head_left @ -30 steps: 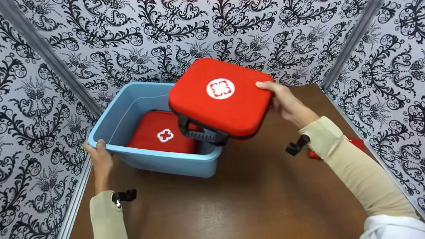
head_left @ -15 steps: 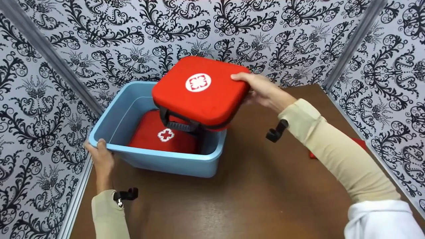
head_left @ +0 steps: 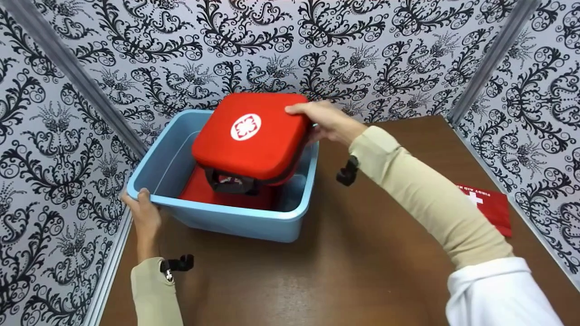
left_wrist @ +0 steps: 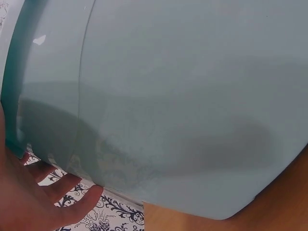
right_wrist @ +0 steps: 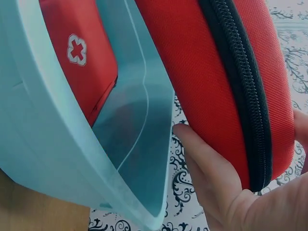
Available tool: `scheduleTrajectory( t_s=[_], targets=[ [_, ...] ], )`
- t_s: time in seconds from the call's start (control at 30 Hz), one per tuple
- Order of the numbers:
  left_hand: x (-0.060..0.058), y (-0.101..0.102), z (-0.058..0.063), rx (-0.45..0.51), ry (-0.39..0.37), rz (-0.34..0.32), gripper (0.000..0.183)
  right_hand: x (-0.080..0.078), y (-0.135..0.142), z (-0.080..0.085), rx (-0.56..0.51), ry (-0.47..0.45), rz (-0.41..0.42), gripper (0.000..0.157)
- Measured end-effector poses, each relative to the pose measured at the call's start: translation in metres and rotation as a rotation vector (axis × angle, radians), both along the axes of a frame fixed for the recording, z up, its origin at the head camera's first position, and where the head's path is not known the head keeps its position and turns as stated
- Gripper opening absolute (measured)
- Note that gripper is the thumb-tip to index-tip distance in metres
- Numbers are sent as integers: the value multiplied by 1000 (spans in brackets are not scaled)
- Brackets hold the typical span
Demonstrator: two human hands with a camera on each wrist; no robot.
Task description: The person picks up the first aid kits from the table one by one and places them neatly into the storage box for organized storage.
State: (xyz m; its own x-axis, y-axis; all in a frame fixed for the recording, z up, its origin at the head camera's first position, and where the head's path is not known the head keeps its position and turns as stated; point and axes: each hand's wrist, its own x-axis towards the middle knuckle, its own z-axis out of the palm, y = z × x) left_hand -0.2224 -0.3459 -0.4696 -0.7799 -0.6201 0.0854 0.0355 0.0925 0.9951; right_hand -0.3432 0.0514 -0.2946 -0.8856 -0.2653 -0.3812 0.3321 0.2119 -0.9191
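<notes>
My right hand [head_left: 328, 121] grips a red hard-shell first aid case [head_left: 267, 145] by its right side, thumb on top and fingers underneath. The case has a round white emblem, a black zipper and a black handle facing me, and it hangs tilted over the blue plastic bin [head_left: 235, 224]. With its fingers hooked at the near left corner of the rim, my left hand [head_left: 144, 215] holds the bin; the left wrist view shows those fingers [left_wrist: 82, 204] against the outer wall. Inside the bin lies a second red first aid bag [right_wrist: 79, 53] with a white-edged cross, partly hidden by the case in the head view.
On the brown table [head_left: 362, 253], a flat red first aid pouch [head_left: 491, 208] with a white cross lies at the right edge, partly behind my right sleeve. Patterned wall panels [head_left: 362, 54] stand close behind the bin and along both sides.
My right hand has carried the red case leftward, from beside the bin's right end to over its opening, and latterly lower. My left hand stays on the rim. The pouch at right shows more.
</notes>
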Motion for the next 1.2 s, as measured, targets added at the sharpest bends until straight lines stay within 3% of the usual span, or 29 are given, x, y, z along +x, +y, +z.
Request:
scheduleTrajectory(
  t_s=[0.37,0.83,1.03,1.2],
  targets=[
    [-1,5,-3,15,-7,-34,61,-5,-25,-12,93,2,54,45],
    [-1,1,4,26,62,11,60,-8,-71,-16,180,1,139,46],
    [2,1,4,-2,-24,-9,66,-10,-86,-24,178,-14,149,55],
    [0,0,2,3,-35,-14,65,-7,-94,-33,178,-7,160,41]
  ],
)
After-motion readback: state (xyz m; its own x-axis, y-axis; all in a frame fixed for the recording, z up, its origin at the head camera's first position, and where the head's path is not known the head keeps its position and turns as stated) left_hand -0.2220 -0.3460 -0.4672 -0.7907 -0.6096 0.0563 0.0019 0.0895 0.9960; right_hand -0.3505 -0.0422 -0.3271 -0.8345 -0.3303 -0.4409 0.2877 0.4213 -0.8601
